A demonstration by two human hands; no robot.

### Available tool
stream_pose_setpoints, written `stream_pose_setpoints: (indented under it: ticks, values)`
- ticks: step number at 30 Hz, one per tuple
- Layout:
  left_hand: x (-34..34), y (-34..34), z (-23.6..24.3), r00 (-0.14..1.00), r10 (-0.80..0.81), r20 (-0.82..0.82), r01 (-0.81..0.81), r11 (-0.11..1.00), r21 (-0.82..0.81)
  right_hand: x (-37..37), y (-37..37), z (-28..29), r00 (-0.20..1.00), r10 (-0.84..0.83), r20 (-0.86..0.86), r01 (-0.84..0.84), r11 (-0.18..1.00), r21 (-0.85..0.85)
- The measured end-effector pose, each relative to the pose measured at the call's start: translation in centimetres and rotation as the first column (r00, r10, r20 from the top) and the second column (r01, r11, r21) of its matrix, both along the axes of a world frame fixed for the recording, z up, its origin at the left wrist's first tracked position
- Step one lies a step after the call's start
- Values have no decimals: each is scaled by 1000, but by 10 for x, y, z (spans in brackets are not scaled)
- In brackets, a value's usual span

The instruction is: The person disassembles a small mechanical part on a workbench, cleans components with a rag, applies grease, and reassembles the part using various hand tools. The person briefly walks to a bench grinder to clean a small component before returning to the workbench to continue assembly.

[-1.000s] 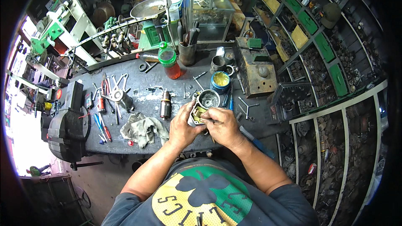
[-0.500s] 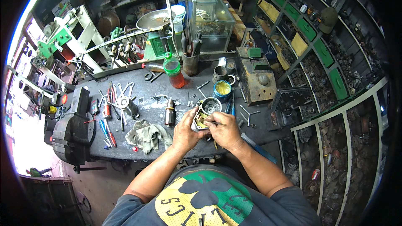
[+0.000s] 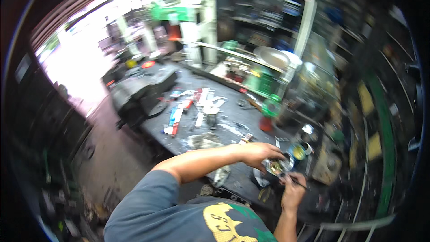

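Observation:
My left hand (image 3: 262,154) is closed round the side of a small metal housing (image 3: 275,167) with yellowish grease inside. A thin dark rod-like tool (image 3: 297,182) sits pinched in my right hand (image 3: 293,192), its inner end at the housing's edge. Motion blur hides the tool's exact kind and whether its tip touches the grease. Just beyond the housing stands a blue tub of yellow grease (image 3: 298,153). A crumpled grey rag (image 3: 204,141) lies on the workbench (image 3: 179,130), to the left of my hands.
A bottle of red liquid with a green top (image 3: 268,110) stands farther back. Wrenches and screwdrivers (image 3: 179,112) lie at the bench's left, near a dark vise (image 3: 139,90). A rusty metal box (image 3: 329,166) is on the right. Machines line the far side.
The view has swung left and blurred, so the bench appears shifted right and tilted. Both hands still hold the housing and the tool; the tool's outer end now points out to the right.

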State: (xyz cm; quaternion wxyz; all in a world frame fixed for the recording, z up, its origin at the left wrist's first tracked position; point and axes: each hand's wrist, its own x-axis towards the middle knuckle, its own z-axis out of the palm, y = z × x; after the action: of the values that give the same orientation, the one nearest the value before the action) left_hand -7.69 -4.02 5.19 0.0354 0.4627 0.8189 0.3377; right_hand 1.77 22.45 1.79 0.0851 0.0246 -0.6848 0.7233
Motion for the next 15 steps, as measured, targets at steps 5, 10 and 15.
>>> stream_pose_setpoints:
  ticks: [5, 10, 15]
  values:
    - [39, 10, -15, 902, 357, -242, -357, 933, 46, 13, 22, -23, 996, -19, 91, 20, 1000, -7]
    - [83, 27, -2, 804, 545, -236, -549, 834, 58, 27, 37, -21, 980, -77, 185, 78, 997, 0]
    - [14, -1, -20, 990, 61, 126, -66, 997, 28, 27, 29, -4, 984, -42, 170, 42, 999, 6]
